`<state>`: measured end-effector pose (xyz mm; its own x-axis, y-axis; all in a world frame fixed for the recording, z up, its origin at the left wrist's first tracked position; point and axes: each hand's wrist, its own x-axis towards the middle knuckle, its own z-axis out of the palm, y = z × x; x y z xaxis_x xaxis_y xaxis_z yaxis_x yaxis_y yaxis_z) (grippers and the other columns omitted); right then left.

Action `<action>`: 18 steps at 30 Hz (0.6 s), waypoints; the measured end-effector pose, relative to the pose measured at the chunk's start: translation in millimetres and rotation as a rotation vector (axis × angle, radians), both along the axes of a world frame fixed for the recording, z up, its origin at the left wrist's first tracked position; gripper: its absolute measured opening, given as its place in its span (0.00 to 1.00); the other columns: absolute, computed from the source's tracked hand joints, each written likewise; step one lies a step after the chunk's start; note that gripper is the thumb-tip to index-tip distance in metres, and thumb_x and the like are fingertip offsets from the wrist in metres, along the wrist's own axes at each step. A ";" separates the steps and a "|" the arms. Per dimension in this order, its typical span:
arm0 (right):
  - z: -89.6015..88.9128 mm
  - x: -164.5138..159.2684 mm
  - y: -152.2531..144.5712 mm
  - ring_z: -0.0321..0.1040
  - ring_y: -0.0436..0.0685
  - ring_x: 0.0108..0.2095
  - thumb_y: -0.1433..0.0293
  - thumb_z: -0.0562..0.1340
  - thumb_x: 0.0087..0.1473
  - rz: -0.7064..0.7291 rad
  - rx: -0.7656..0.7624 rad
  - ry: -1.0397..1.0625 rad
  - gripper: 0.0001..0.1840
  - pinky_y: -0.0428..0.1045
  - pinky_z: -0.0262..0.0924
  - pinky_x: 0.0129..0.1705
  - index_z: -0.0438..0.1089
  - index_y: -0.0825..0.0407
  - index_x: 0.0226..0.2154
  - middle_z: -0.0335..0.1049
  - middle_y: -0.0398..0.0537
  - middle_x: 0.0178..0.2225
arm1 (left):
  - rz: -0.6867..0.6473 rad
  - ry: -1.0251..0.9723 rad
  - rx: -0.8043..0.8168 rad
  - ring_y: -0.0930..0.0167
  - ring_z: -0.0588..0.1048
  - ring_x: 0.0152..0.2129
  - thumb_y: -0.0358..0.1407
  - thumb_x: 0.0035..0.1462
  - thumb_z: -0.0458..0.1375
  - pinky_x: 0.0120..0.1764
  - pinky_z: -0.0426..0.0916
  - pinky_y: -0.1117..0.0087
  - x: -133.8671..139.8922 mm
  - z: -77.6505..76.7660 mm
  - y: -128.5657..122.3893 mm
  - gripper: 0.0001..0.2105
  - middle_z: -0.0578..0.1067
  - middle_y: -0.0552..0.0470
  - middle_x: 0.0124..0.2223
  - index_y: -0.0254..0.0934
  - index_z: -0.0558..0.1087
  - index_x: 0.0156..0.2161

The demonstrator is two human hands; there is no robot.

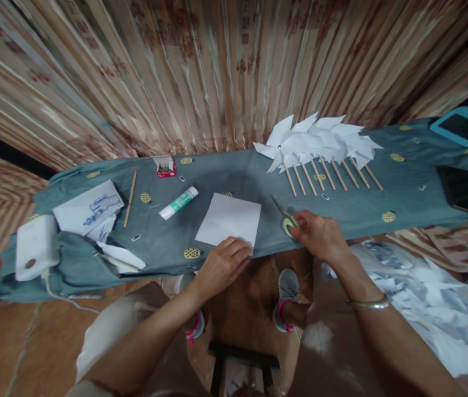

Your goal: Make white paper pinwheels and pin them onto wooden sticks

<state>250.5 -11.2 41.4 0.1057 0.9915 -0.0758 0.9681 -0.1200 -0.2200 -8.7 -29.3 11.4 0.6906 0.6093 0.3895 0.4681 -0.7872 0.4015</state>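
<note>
A white square sheet of paper (232,218) lies at the front of the cloth-covered table. My left hand (223,264) is at its near right corner, fingers together and closed on the edge; the thumb is hidden. To the right, my right hand (320,236) is closed on the green handle of a pair of scissors (287,221), whose blades point away and left, low over the cloth. Left of the sheet lies a white and green glue stick (179,203). Behind and to the right, several white paper pinwheels (320,140) on wooden sticks (312,177) overlap in a row.
A small red box of metal bits (166,167), a loose wooden stick (130,198), stacked paper pieces (89,209) and a white corded device (36,248) are on the left. At the right lie a dark phone (461,189) and a blue-framed tablet (466,126). A paper-filled bag (432,298) stands below.
</note>
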 end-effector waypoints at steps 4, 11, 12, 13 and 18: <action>4.3 -2.6 -4.5 0.77 0.57 0.35 0.69 0.65 0.50 -0.023 -0.037 0.217 0.10 0.48 0.64 0.38 0.73 0.50 0.38 0.79 0.45 0.31 | -0.052 -0.077 -0.347 0.68 0.73 0.34 0.36 0.63 0.54 0.38 0.69 0.68 6.0 -4.0 -19.9 0.11 0.78 0.47 0.34 0.35 0.77 0.35; 13.0 -9.2 -4.2 0.77 0.56 0.34 0.71 0.64 0.49 0.001 -0.157 0.330 0.16 0.47 0.65 0.36 0.73 0.51 0.43 0.80 0.45 0.31 | 0.379 -0.723 -1.583 0.75 0.73 0.23 0.48 0.47 0.67 0.28 0.66 0.75 14.1 -24.9 -31.5 0.18 0.80 0.48 0.32 0.33 0.79 0.36; 13.1 -10.5 -3.9 0.77 0.55 0.33 0.71 0.64 0.49 0.015 -0.177 0.322 0.15 0.46 0.64 0.36 0.73 0.51 0.42 0.80 0.45 0.31 | 0.426 -0.817 -1.658 0.76 0.74 0.25 0.47 0.45 0.69 0.29 0.68 0.76 13.3 -23.4 -29.1 0.19 0.80 0.48 0.34 0.33 0.79 0.37; 13.0 -12.0 -3.6 0.76 0.55 0.33 0.70 0.64 0.49 0.022 -0.189 0.302 0.14 0.46 0.64 0.36 0.73 0.51 0.41 0.79 0.46 0.31 | 0.461 -0.886 -1.715 0.76 0.75 0.26 0.46 0.44 0.70 0.31 0.69 0.76 12.4 -21.1 -26.3 0.19 0.81 0.48 0.36 0.33 0.79 0.38; 10.7 -22.3 -5.1 0.75 0.55 0.34 0.67 0.65 0.50 0.027 -0.123 0.206 0.09 0.46 0.61 0.36 0.74 0.49 0.37 0.78 0.44 0.30 | 0.542 -0.986 -1.825 0.79 0.75 0.23 0.36 0.49 0.69 0.28 0.69 0.81 13.6 -11.0 -17.0 0.09 0.81 0.49 0.32 0.32 0.78 0.33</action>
<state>228.1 -16.3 52.1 0.0488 0.9758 -0.2133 0.9076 -0.1324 -0.3983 4.9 -46.3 0.4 0.3560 0.6409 -0.6801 -0.3269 0.7672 0.5519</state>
